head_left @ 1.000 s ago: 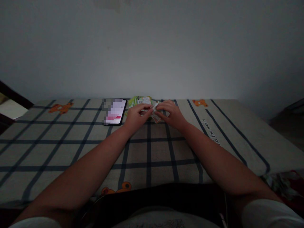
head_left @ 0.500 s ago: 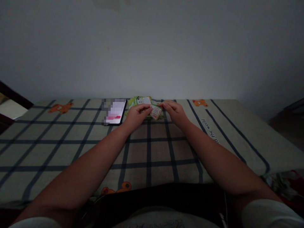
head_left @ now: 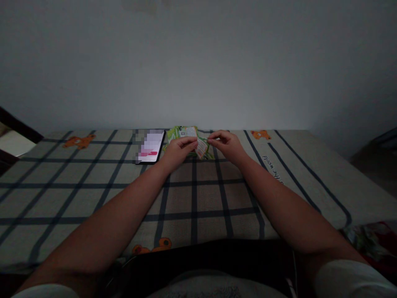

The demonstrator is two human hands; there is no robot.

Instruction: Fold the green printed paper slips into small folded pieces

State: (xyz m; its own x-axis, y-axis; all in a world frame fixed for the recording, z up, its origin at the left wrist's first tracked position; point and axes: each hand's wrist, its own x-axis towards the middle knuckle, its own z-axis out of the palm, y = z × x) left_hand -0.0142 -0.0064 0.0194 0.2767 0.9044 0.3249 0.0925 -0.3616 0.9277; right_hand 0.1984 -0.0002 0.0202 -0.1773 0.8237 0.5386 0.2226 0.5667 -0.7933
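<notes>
A small green and white printed packet (head_left: 202,149) is stretched between my two hands over the far middle of the table. My left hand (head_left: 178,152) pinches its left edge between thumb and fingers. The fingertips of my right hand (head_left: 228,143) are closed at its upper right corner. Just behind my left hand lies another green packet (head_left: 184,131) with a white printed panel, partly covered by that hand. More green wrapping shows beneath the held packet, but I cannot make out how many pieces there are.
A phone (head_left: 153,147) with a lit screen lies left of the packets. The checked tablecloth (head_left: 211,198) with bear prints covers the table, whose far edge meets a plain wall (head_left: 198,74). Part of a dark wooden frame (head_left: 20,126) stands at the left.
My right hand has shifted slightly left and its fingertips have come onto the packet's corner. The packet has turned a little and looks more creased. My left hand stays almost in place.
</notes>
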